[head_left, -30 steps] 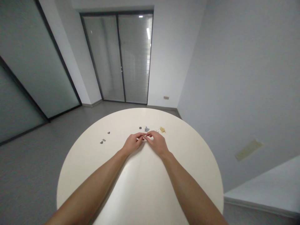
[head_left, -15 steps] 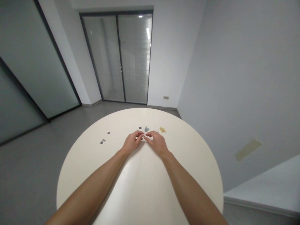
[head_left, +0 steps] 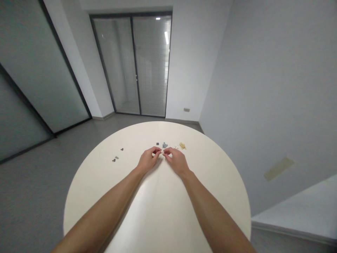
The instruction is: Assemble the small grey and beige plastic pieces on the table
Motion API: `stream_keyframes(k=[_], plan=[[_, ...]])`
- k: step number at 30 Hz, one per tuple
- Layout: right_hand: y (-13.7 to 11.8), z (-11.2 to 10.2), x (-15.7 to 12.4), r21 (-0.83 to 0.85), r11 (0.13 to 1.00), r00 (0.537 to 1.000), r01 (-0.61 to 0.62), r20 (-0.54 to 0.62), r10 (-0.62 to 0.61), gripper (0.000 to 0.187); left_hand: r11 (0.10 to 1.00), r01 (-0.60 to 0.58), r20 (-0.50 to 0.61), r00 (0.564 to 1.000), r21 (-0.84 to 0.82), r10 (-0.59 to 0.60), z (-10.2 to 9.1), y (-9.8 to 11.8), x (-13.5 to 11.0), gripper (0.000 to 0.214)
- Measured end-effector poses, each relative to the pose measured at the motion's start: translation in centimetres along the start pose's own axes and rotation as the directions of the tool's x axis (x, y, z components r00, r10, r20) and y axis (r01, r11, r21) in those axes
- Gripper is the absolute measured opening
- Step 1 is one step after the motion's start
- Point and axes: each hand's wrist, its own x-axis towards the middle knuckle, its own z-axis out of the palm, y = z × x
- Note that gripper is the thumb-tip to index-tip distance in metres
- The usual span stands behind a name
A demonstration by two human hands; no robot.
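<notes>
My left hand and my right hand meet fingertip to fingertip over the middle of the table. Between them they pinch a small whitish piece, too small for me to tell its kind. Just beyond the fingers lie a little heap of blue-grey pieces and a dark square piece. Past my right hand are some white pieces, partly hidden by it, and a pile of yellow pieces.
The round white table fills the lower middle. Off to the left on it lie small dark pieces and a grey one. A wall stands close on the right, and a glass door is behind the table.
My fingertips have shifted slightly around the small whitish piece, which shows a little more plainly now. Arms and loose pieces have stayed in place.
</notes>
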Motion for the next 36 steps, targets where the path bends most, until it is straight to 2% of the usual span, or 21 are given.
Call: stream_keyframes(k=[5,18,26,36], plan=[[0.07,0.17,0.05,0.002,1.0,0.999,-0.024,-0.024,0.024,0.018,1.0,-0.004,0.001,1.0,-0.006,0.004,-0.08,0.2,-0.04,0.026],[-0.06,0.0,-0.04,0.008,1.0,1.0,-0.008,-0.011,0.008,0.012,1.0,-0.011,0.001,1.0,0.029,0.011,-0.16,0.14,-0.16,0.021],[-0.21,-0.07,-0.04,0.025,0.999,0.998,-0.047,-0.028,0.048,0.011,1.0,-0.012,0.002,1.0,0.01,0.012,-0.22,0.2,-0.12,0.023],[0.24,-0.06,-0.04,0.018,1.0,1.0,0.01,-0.02,-0.01,0.008,0.997,0.014,0.015,1.0,0.08,-0.015,0.0,-0.39,-0.09,0.022]])
